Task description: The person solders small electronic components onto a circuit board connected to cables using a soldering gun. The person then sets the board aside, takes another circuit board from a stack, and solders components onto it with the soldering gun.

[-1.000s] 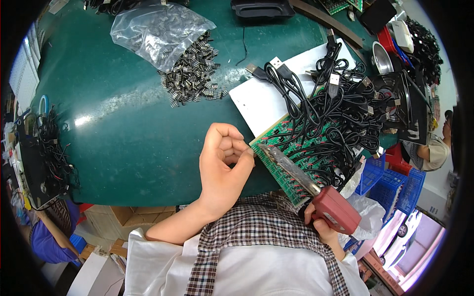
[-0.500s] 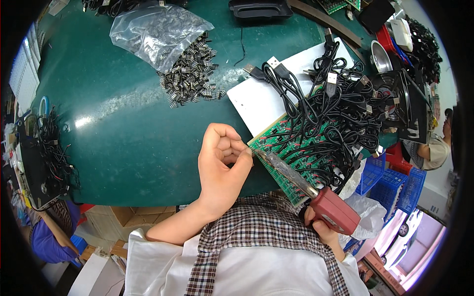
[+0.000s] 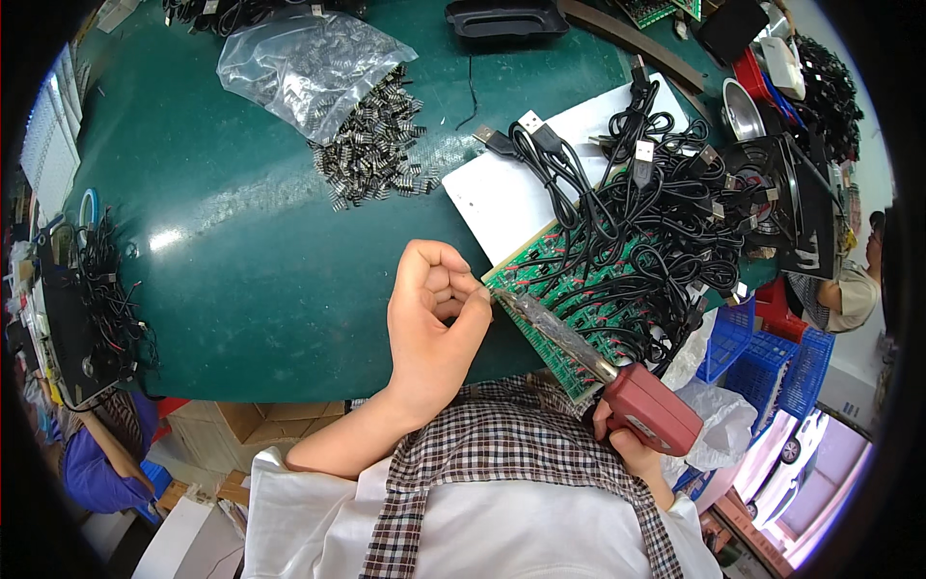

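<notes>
Where the green circuit board (image 3: 559, 301) lies, just right of the left hand (image 3: 424, 328), whose fingertips are pinched together (contents indiscernible), its left corner is overhung diagonally by the soldering iron (image 3: 646, 403), right-hand-held (image 3: 627, 448).

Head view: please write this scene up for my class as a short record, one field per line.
Circuit board: green, partly covered by black cables
Left hand: pinched shut beside the board's left corner; anything held is too small to tell
Right hand: holds red-handled soldering iron, tip close to left hand
Table: green; small parts heaped by a clear bag
</notes>
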`<act>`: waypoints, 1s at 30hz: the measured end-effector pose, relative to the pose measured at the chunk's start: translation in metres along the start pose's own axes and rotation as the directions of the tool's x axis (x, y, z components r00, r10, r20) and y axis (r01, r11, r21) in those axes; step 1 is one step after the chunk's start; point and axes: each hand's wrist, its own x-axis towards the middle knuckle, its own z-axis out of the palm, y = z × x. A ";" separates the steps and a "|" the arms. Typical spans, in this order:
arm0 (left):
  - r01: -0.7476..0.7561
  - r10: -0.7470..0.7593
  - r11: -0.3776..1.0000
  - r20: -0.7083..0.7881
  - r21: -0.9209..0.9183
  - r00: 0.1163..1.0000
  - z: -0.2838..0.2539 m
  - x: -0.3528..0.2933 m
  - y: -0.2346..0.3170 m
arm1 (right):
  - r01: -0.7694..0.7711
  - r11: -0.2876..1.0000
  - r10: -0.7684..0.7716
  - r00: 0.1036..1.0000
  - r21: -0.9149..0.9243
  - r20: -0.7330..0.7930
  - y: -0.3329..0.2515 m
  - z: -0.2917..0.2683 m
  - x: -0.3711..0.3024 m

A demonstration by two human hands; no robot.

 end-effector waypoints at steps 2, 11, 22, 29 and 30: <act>-0.001 0.001 1.000 -0.003 -0.004 1.000 0.000 0.000 0.000 | 0.008 1.000 -0.008 1.000 0.009 -0.010 0.002 0.000 -0.001; 0.006 -0.005 1.000 0.021 -0.009 1.000 -0.006 0.001 0.008 | 0.039 0.973 -0.051 0.998 0.227 0.047 -0.009 -0.004 0.005; -0.248 0.291 0.481 0.113 0.841 0.950 -0.032 0.058 0.030 | 0.018 0.833 -0.079 0.993 0.554 0.086 -0.016 -0.001 0.005; -0.360 0.371 0.260 0.252 0.896 0.894 -0.039 0.065 0.030 | 0.046 0.826 -0.037 0.999 0.562 -0.028 -0.012 0.005 0.004; -0.352 0.365 0.146 0.280 0.925 0.888 -0.041 0.060 0.032 | 0.053 0.828 -0.043 0.999 0.558 -0.030 -0.012 0.005 0.003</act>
